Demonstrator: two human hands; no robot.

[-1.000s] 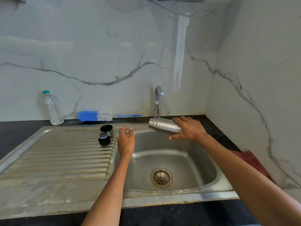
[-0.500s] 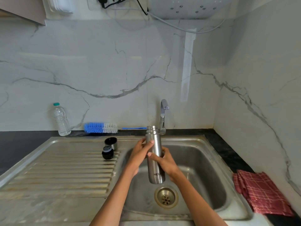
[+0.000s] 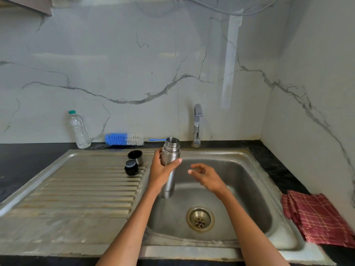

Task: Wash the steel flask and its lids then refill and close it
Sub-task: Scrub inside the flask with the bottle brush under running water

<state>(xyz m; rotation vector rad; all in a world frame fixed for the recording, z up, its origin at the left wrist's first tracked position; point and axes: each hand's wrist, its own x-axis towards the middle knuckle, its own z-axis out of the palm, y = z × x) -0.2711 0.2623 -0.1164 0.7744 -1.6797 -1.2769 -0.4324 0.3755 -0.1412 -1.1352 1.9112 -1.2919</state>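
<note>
At the left of the frame, a clear plastic water bottle with a green cap (image 3: 78,130) is seen standing on the dark tabletop (image 3: 28,156) against the marble wall. Just to its right, a blue and white bottle brush (image 3: 124,139) is laid along the foot of the wall. Below them, the ribbed steel draining board (image 3: 76,189) carries two lids near its upper right corner: a steel cup lid with a black inside (image 3: 135,157), mouth up, and in front of it a black stopper lid (image 3: 131,167); the two are just beside each other.

In the middle of the frame, the tall steel flask (image 3: 170,166) is held upright and open over the left edge of the steel sink basin (image 3: 249,189). It is gripped by the left hand (image 3: 162,174), whose fingers (image 3: 177,162) are curled round its upper body. The right hand (image 3: 206,176) is kept apart from the flask, over the basin, with relaxed, half-spread fingers, and nothing is held in it. The chrome tap (image 3: 197,124) is placed behind, and the drain (image 3: 199,218) is seen below.

At the right, a folded red checked cloth (image 3: 317,217) is laid on the tabletop.
</note>
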